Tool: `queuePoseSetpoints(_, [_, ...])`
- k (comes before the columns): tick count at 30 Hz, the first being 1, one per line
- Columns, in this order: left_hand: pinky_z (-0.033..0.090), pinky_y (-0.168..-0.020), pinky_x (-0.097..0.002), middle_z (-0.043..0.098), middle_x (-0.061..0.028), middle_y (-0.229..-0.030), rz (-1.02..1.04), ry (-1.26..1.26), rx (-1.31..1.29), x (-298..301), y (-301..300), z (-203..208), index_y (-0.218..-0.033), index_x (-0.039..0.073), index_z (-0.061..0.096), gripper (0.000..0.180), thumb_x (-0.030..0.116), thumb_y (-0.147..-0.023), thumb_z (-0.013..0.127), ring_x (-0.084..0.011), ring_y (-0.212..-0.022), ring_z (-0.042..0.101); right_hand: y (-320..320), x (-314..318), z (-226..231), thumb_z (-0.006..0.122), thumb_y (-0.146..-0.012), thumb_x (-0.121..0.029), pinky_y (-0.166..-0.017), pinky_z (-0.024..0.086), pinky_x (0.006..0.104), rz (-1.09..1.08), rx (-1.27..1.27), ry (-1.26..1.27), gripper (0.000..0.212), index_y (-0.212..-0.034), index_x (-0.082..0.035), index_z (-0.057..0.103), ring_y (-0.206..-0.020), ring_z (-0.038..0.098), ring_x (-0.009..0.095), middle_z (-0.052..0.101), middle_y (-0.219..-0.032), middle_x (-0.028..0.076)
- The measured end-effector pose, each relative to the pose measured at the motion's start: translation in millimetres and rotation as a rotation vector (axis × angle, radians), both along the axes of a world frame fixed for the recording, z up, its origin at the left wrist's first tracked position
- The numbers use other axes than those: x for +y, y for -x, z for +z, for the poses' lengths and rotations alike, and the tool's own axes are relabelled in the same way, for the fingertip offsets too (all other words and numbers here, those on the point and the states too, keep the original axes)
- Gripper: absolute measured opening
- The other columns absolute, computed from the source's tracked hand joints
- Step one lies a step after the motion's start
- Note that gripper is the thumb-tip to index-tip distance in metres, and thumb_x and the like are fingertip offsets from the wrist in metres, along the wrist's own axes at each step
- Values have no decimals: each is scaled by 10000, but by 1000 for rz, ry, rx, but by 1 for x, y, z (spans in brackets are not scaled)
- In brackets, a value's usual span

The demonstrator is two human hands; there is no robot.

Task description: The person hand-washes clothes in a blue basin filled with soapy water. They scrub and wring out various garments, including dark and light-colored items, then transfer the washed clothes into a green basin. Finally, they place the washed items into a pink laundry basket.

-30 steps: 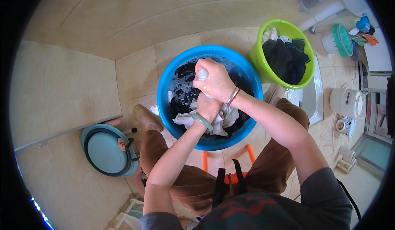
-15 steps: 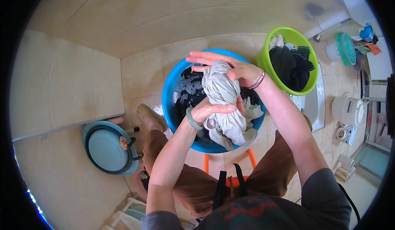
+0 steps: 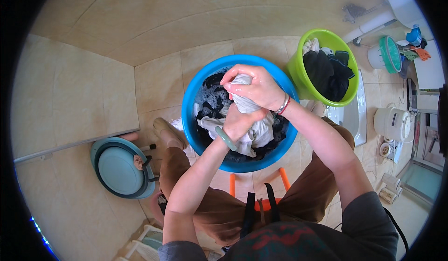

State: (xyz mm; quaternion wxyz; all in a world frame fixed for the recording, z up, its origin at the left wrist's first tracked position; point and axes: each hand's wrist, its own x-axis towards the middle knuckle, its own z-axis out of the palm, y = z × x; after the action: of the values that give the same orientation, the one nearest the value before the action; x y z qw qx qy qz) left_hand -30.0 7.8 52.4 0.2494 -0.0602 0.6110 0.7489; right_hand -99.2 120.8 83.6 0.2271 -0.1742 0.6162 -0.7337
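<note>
Over a round blue basin, both my hands grip one bunched white garment. My right hand wraps round its top end, the fingers curled over it. Just below, my left hand is closed round the middle. The loose lower part of the cloth spreads down into the basin. Dark wet clothes lie there in sudsy water. What kind of garment the white cloth is, I cannot make out.
At the right of the basin stands a lime-green bucket with dark and white clothes. A grey-blue folding basin leans at the left wall. Orange stool legs show between my knees. A white tub is far right.
My right hand has gone from spread fingers to a closed grip on the white garment's top. The cloth's lower part has dropped and spread leftward into the basin.
</note>
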Motion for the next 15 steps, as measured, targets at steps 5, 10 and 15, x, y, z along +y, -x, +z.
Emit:
queuePoseSetpoints(5, [506, -771, -311, 666, -70, -981, 189, 27, 81, 8, -10, -26, -1051, -22, 613, 401, 176, -736, 761, -155, -902, 629, -9, -14, -21, 673, -893, -111, -554, 519, 264, -171, -18, -91, 130, -841, -16, 602, -648, 625, 101, 638, -732, 35])
queuePoseSetpoints(10, [511, -768, -332, 689, -119, -968, 170, 227, 129, 12, -12, -40, -1050, -42, 610, 397, 188, -755, 744, -207, -905, 662, -14, -16, -44, 677, -886, -150, -510, 506, 302, -274, 163, -317, 198, -790, -10, 574, -585, 639, 169, 635, -669, 98])
queuePoseSetpoints(15, [515, -767, -348, 699, -145, -965, 159, 295, 80, 19, -19, -59, -1055, -50, 609, 411, 212, -763, 730, -241, -913, 676, -17, -14, -59, 649, -908, -141, -474, 488, 289, -303, 351, -440, 198, -792, -8, 558, -555, 655, 157, 647, -633, 97])
